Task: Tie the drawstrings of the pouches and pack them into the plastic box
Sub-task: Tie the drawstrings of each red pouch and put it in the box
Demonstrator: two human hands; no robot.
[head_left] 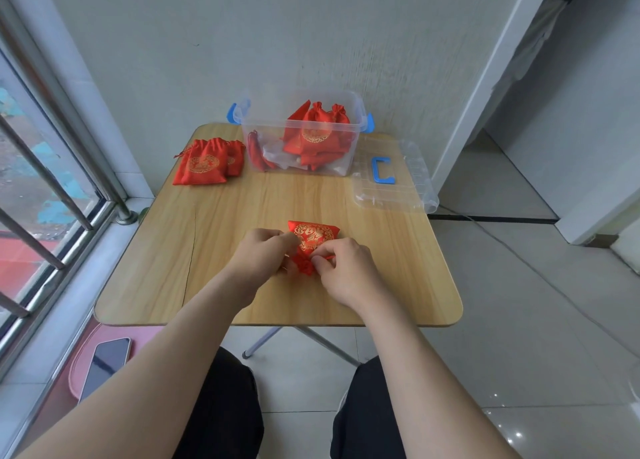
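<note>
With fingers (277, 237) of the left hand (266, 250) curled, pinched the left side of the gathered mouth of the red pouch (311, 235). Did the same on the right side with the right hand (346, 268), fingertips closed on the cloth rather than spread. Held nothing else in either hand. Could not make out the drawstrings, hidden under the fingertips, nor whether a knot was closed.

Set the red pouch flat on the wooden table (242, 209), well apart from the plastic box (250, 136) on the person's side of it. Turned the mouth toward the body, probably so that both hands could pull outward against each other. Judged as the tying step, with this pouch not yet packed.

Stood the plastic box open, with several packed pouches (313, 132) inside, likely so that each tied one could be dropped in directly. Laid the clear lid (408, 181), blue handle up, just right of the plastic box, out of the working space. Stacked further pouches (204, 164) just left of the plastic box, apparently within easy reach.
</note>
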